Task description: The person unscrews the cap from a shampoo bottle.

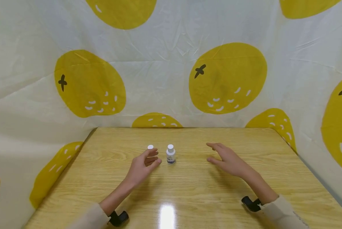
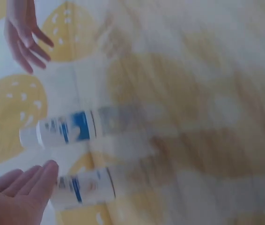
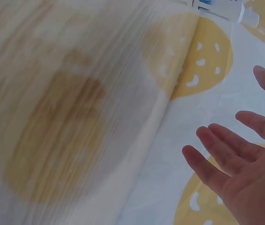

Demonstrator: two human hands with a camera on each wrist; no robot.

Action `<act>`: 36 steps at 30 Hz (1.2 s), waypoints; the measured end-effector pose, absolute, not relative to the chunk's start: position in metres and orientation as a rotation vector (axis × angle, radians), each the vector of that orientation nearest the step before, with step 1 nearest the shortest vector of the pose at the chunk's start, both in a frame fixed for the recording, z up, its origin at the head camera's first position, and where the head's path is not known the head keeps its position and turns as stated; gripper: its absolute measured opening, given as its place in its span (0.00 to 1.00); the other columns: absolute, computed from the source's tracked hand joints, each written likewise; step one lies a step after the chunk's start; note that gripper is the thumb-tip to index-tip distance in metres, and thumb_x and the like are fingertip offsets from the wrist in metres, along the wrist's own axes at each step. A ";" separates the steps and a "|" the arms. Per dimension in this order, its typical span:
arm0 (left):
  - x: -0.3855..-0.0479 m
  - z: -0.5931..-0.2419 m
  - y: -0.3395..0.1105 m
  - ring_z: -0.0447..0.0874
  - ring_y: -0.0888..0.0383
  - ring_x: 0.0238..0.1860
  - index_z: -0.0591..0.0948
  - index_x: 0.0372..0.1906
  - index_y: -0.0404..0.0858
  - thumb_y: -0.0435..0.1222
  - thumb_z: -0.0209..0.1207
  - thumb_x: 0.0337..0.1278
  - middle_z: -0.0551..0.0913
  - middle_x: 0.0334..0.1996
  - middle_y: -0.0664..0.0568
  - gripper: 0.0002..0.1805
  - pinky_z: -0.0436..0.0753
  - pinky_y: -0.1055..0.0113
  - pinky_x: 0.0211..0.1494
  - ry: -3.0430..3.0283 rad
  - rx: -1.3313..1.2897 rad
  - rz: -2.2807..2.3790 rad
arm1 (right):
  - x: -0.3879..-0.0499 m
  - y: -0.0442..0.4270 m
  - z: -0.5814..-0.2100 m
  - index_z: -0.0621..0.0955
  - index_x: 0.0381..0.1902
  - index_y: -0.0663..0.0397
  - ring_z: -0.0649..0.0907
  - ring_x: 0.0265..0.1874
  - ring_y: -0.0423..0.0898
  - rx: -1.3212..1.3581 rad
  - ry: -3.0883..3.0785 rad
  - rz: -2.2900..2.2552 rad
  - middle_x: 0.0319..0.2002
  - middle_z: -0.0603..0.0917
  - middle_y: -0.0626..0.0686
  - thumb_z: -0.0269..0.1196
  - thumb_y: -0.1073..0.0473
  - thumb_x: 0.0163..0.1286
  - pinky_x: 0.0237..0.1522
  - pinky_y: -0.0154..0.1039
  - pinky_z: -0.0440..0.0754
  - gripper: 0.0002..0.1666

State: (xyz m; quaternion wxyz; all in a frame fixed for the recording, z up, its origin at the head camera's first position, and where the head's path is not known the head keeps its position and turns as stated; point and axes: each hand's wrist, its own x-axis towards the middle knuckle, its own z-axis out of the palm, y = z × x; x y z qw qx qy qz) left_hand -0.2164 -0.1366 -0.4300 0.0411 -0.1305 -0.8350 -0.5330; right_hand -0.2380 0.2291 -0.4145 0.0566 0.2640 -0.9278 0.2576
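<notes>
On the left, one left hand (image 1: 140, 167) comes from one light sleeve (image 1: 92, 218), with one black wrist device (image 1: 118, 218) beside it. Its fingers are softly bent, the thumb is apart from them, and nothing is held between. Directly behind this hand stands the left bottle (image 2: 86, 189); just beside it, to the right, stands the right bottle (image 1: 171, 156). So there are two white bottles, both upright with white caps, on one wooden table (image 1: 194, 197). Further right, well apart from the bottles, one right hand (image 1: 227, 161) hovers, its fingers spread loosely and holding nothing; it has also one sleeve and one black device. Around the table hangs a pale cloth (image 1: 156, 79) with nine yellow fruits printed; only two of them are seen whole.

As for what is hidden: in the head view, the left hand covers the left bottle almost up to its cap, and I cannot tell whether they touch. The labels of both bottles are too small or blurred for reading. In the right wrist view, one bottle is cut by the upper edge, and reflections blur the table surface.
</notes>
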 end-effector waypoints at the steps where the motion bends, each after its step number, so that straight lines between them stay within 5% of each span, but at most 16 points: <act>1: -0.216 -0.431 -0.134 0.83 0.43 0.64 0.75 0.71 0.42 0.44 0.66 0.68 0.80 0.67 0.41 0.30 0.83 0.52 0.63 -2.562 -0.395 -1.674 | -0.238 0.228 -0.415 0.67 0.77 0.59 0.79 0.63 0.64 0.804 -2.820 0.795 0.70 0.75 0.64 0.62 0.50 0.78 0.60 0.64 0.77 0.37; 15: -0.226 -0.445 -0.100 0.54 0.34 0.80 0.56 0.81 0.31 0.39 0.60 0.74 0.56 0.81 0.35 0.40 0.60 0.41 0.79 -2.607 -0.393 -1.891 | -0.243 0.212 -0.419 0.67 0.77 0.60 0.79 0.64 0.64 0.839 -2.820 0.872 0.71 0.74 0.64 0.62 0.49 0.78 0.59 0.61 0.80 0.37; 22: -0.239 -0.449 -0.087 0.56 0.33 0.80 0.57 0.80 0.30 0.35 0.59 0.74 0.59 0.79 0.33 0.37 0.60 0.40 0.79 -2.579 -0.347 -1.933 | -0.246 0.205 -0.417 0.66 0.77 0.60 0.79 0.65 0.64 0.864 -2.821 0.939 0.72 0.73 0.64 0.61 0.48 0.79 0.61 0.62 0.79 0.37; 30: -0.255 -0.455 -0.077 0.75 0.33 0.69 0.65 0.75 0.29 0.25 0.61 0.66 0.68 0.73 0.28 0.34 0.79 0.47 0.66 -2.613 -0.312 -1.852 | -0.250 0.198 -0.420 0.66 0.77 0.59 0.79 0.65 0.65 0.870 -2.817 1.017 0.72 0.73 0.65 0.61 0.49 0.79 0.59 0.64 0.79 0.37; 36: -0.260 -0.458 -0.073 0.81 0.35 0.63 0.72 0.68 0.27 0.23 0.62 0.65 0.76 0.66 0.29 0.27 0.82 0.48 0.62 -2.605 -0.314 -1.762 | -0.254 0.192 -0.422 0.67 0.77 0.59 0.79 0.64 0.65 0.890 -2.812 1.032 0.71 0.74 0.66 0.61 0.48 0.79 0.59 0.64 0.80 0.36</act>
